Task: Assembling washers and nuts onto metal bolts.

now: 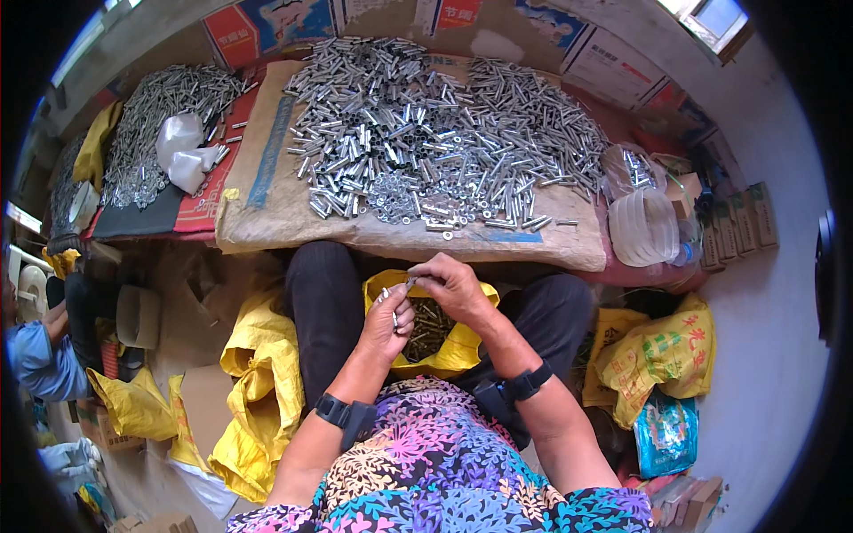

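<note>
My left hand (391,322) is closed, with silvery metal pieces showing between its fingers; one looks like a small bolt (384,294). My right hand (454,289) pinches at the left fingertips, and the tiny part between them is too small to name. Both hands are over an open yellow sack (480,345) between my knees. Inside it lie many brassy bolts (428,330). Beyond my knees, a table holds a big heap of silvery metal sleeves (391,115). Loose nuts and washers (400,197) lie along the heap's near side.
Beige sacking (275,226) covers the table. Another metal pile (160,115) and a white plastic bag (182,147) are at left. A clear plastic tub (641,226) stands at right, near small boxes (742,222). Yellow sacks (262,391) flank me. Another person's sleeve (44,360) shows far left.
</note>
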The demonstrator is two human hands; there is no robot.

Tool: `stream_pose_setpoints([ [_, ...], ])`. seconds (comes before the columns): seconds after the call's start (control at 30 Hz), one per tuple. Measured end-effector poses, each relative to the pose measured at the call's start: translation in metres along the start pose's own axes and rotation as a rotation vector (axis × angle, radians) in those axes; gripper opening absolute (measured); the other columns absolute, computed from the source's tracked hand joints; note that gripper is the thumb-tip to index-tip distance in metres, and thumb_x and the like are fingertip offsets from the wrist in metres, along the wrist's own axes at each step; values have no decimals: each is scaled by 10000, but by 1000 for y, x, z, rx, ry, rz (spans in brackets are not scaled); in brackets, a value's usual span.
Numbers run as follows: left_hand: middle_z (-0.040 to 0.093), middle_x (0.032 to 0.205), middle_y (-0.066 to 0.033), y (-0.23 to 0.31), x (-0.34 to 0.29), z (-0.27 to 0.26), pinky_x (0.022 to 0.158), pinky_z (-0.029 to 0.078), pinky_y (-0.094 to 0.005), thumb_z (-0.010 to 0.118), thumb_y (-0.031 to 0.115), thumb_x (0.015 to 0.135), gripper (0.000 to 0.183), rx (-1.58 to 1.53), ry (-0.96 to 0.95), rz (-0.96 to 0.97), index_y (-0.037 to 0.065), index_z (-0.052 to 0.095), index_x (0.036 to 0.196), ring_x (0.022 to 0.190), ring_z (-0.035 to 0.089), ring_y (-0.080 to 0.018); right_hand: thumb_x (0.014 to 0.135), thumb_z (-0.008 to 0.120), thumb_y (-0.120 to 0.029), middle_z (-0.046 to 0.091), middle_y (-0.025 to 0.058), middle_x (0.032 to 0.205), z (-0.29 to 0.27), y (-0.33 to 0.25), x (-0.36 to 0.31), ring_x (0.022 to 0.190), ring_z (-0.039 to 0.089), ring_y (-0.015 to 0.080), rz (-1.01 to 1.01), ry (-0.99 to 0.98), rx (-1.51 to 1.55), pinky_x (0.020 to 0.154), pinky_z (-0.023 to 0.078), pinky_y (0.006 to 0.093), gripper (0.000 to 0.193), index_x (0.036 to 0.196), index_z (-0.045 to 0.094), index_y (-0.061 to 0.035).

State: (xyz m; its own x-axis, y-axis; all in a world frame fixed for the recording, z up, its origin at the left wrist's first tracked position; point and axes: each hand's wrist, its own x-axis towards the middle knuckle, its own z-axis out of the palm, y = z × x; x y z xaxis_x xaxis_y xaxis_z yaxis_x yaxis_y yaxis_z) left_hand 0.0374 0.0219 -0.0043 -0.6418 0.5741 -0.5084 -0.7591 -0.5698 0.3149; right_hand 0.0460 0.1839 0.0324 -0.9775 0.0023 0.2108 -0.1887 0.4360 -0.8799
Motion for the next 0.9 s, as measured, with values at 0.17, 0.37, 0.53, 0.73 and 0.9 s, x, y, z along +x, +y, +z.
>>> stream_pose_setpoints([
  [0.17,365,579,64,-2,0,-9,362,250,-173,531,206,929,109,0,-72,-47,157,496,838,443,347,-41,774,638,29,595,74,816,5,-2,-5,761,588,189,-52,1,31,675,462,284,185,939,660,-52],
  [0.37,371,583,58,-4,0,-6,365,258,-175,509,196,938,94,25,-88,-76,154,487,856,444,357,-44,763,649,6,586,106,794,-6,-10,-8,737,597,258,-141,-5,-17,652,474,322,180,931,660,-56],
  [0.53,372,582,57,-4,0,-7,363,259,-175,504,187,938,87,27,-102,-88,143,491,864,444,363,-45,762,656,-15,562,111,766,-9,-14,-10,712,583,280,-168,-33,-146,636,469,350,165,923,656,-50],
  [0.73,371,566,57,-4,-2,-3,360,259,-177,509,174,932,104,92,-98,-84,138,495,835,433,363,-46,786,650,-92,583,140,790,-11,-11,-13,722,589,294,13,-86,-164,634,467,357,129,899,648,-31],
  [0.9,365,562,55,-7,-4,1,357,260,-181,514,169,923,102,162,-64,-40,140,489,829,430,363,-49,791,643,-88,588,125,786,-7,-10,-21,719,596,260,68,-15,-123,635,465,333,125,899,646,-23],
])
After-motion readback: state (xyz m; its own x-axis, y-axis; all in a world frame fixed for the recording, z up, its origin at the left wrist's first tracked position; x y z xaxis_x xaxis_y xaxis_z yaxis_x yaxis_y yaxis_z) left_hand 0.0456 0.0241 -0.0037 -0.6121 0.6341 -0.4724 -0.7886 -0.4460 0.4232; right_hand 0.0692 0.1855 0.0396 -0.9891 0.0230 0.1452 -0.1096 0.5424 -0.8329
